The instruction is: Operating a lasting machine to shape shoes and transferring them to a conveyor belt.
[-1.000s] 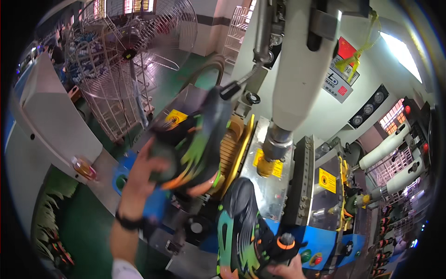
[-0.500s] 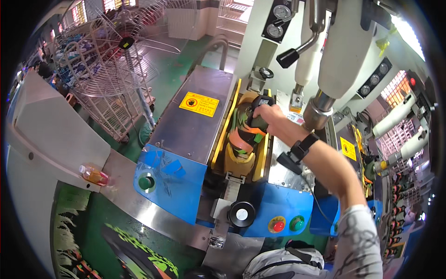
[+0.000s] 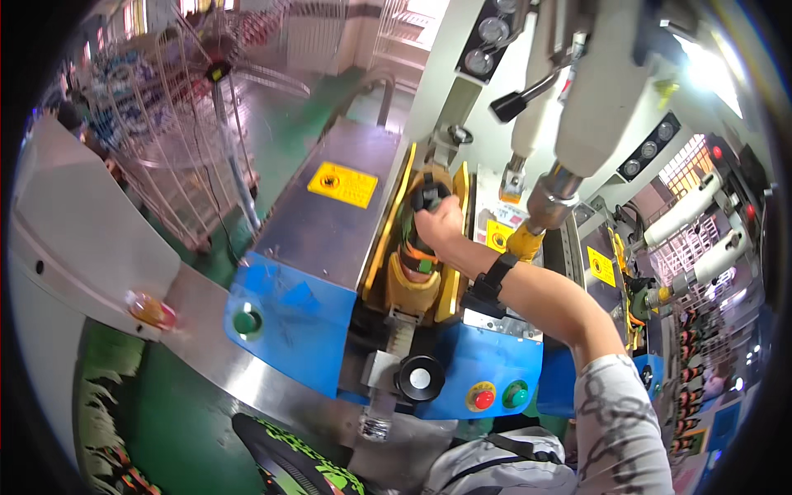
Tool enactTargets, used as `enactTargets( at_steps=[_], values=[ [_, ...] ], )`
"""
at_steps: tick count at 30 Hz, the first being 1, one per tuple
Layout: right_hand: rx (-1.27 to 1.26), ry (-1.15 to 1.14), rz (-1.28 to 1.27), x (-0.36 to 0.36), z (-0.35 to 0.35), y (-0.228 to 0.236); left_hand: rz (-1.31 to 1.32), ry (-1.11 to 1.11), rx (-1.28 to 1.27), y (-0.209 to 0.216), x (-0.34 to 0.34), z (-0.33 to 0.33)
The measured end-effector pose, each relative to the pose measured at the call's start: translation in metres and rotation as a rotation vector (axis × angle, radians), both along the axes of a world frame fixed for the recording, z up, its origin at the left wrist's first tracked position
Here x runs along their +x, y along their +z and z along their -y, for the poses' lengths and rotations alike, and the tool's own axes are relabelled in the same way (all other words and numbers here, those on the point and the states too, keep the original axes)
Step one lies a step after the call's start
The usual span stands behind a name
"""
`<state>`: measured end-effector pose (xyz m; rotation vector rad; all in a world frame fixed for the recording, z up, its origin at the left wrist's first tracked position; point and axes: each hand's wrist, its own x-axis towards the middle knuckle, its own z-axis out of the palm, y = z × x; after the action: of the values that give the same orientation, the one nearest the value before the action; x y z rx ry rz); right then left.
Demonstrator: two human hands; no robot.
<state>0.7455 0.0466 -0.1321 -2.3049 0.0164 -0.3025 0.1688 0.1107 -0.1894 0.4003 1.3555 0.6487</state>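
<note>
left hand out of view, shoe [image 3: 417,247] half hidden by right hand [image 3: 441,224]

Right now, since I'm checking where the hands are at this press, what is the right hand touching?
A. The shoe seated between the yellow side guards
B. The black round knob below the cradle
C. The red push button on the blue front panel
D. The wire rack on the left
A: the right hand rests on the shoe sitting between the yellow side guards, well above the black round knob and the red push button.

Multicoloured shoe [image 3: 417,247] in yellow press cradle [image 3: 412,289]
</note>
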Motion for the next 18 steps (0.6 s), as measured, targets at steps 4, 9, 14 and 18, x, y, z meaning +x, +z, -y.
enactTargets(
  at_steps=[4, 9, 14, 18],
  values=[
    [-0.005, 0.032, 0.028, -0.007, 0.004, -0.013, -0.122, -0.239, 0.339, -0.005, -0.001, 0.012],
    [0.03, 0.06, 0.028, -0.017, 0.001, 0.006, 0.084, -0.177, -0.014, -0.017, -0.012, -0.004],
    [-0.11, 0.689, -0.199, -0.073, 0.074, 0.066, 0.083, -0.423, 0.516, 0.033, -0.009, 0.03],
    [-0.268, 0.795, 0.525, -0.21, 0.191, 0.074, 0.372, -0.135, 0.079, 0.069, -0.003, 0.084]
  ],
)
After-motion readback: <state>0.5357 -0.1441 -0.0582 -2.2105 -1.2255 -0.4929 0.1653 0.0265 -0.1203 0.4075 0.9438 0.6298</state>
